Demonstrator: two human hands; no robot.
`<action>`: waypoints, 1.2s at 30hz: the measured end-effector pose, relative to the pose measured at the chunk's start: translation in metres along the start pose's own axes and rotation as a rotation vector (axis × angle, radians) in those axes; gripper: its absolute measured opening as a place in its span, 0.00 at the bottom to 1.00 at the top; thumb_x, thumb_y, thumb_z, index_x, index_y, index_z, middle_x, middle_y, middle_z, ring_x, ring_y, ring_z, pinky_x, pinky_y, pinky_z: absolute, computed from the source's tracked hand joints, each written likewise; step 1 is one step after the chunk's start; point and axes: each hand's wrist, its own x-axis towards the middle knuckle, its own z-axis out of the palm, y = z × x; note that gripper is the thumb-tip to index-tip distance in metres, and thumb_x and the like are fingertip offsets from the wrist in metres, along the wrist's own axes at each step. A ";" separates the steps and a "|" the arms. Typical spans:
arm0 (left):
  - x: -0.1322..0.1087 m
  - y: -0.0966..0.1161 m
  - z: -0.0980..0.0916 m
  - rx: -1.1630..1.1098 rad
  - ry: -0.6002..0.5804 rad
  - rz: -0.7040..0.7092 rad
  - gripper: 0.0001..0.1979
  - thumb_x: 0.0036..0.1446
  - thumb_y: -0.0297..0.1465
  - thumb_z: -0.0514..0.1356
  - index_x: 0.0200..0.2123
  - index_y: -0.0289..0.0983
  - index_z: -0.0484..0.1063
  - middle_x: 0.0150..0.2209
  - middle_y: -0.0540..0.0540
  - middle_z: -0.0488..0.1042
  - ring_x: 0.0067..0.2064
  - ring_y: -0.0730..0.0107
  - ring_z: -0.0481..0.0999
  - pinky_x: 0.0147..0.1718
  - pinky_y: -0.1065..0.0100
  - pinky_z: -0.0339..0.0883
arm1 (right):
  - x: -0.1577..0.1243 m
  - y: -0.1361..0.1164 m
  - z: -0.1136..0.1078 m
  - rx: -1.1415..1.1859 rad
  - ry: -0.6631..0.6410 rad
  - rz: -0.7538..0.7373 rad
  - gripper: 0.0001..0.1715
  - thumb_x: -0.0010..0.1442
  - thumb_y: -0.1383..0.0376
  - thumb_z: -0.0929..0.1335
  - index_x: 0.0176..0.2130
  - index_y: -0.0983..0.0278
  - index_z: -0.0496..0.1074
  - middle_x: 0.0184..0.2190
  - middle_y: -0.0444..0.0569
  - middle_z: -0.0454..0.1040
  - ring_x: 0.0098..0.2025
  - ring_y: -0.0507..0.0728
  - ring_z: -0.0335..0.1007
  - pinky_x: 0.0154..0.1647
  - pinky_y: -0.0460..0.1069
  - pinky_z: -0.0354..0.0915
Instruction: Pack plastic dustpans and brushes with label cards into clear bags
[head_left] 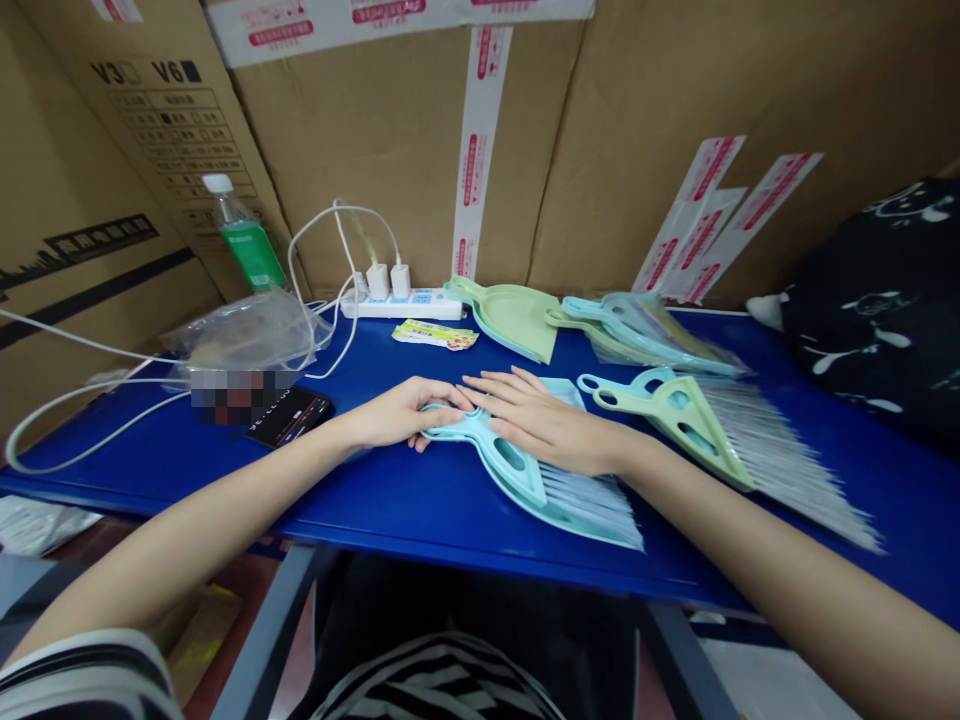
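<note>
A light blue hand brush (510,455) lies on a light blue dustpan (566,392) at the middle of the blue table's front part, its white bristles pointing right. My left hand (411,410) pinches the handle end, thumb on top and fingertips below. Across the brush and pan lies my right hand (536,418), palm down, fingers stretched out and pointing left towards the left hand. Just right of it are a green brush (694,425) and a blue handle (651,380), with white bristles spread to the right.
Behind lie green and blue dustpans (517,315), a bagged set (652,335), a yellow packet (435,335) and a power strip (405,305) with cables. Left are a bottle (251,250), plastic bag (247,335) and black box (289,415). A dark patterned bag (885,310) stands right.
</note>
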 end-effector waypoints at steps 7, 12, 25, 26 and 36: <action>0.002 -0.003 0.000 0.001 -0.010 0.009 0.12 0.55 0.34 0.61 0.41 0.32 0.70 0.23 0.56 0.66 0.16 0.85 0.63 0.15 0.79 0.59 | -0.001 0.000 -0.001 -0.012 -0.004 -0.001 0.34 0.68 0.52 0.49 0.67 0.65 0.52 0.68 0.54 0.49 0.70 0.62 0.37 0.67 0.67 0.33; 0.003 -0.005 0.001 0.015 -0.015 0.044 0.12 0.55 0.34 0.60 0.40 0.33 0.69 0.25 0.56 0.66 0.17 0.85 0.61 0.15 0.78 0.60 | 0.000 0.000 0.000 -0.045 0.018 -0.030 0.34 0.69 0.54 0.49 0.65 0.66 0.55 0.67 0.57 0.53 0.68 0.62 0.43 0.66 0.68 0.36; -0.011 0.014 -0.014 0.674 0.031 0.129 0.10 0.61 0.32 0.51 0.37 0.37 0.71 0.33 0.51 0.74 0.33 0.73 0.71 0.36 0.70 0.62 | -0.005 0.004 -0.005 -0.184 0.153 0.052 0.33 0.67 0.52 0.53 0.64 0.66 0.58 0.62 0.63 0.61 0.64 0.66 0.54 0.60 0.67 0.56; -0.012 0.015 -0.017 0.723 0.041 0.108 0.10 0.61 0.32 0.50 0.37 0.37 0.71 0.33 0.51 0.74 0.33 0.72 0.71 0.36 0.69 0.62 | -0.005 0.005 -0.006 -0.209 0.157 0.052 0.33 0.67 0.53 0.54 0.63 0.67 0.59 0.62 0.64 0.61 0.63 0.66 0.55 0.59 0.67 0.57; -0.016 0.015 -0.019 1.089 0.203 0.031 0.08 0.54 0.27 0.50 0.29 0.37 0.69 0.30 0.48 0.73 0.37 0.64 0.71 0.38 0.63 0.64 | -0.007 0.008 -0.012 -0.360 0.194 0.065 0.26 0.66 0.60 0.57 0.56 0.69 0.69 0.57 0.64 0.67 0.58 0.66 0.63 0.55 0.64 0.64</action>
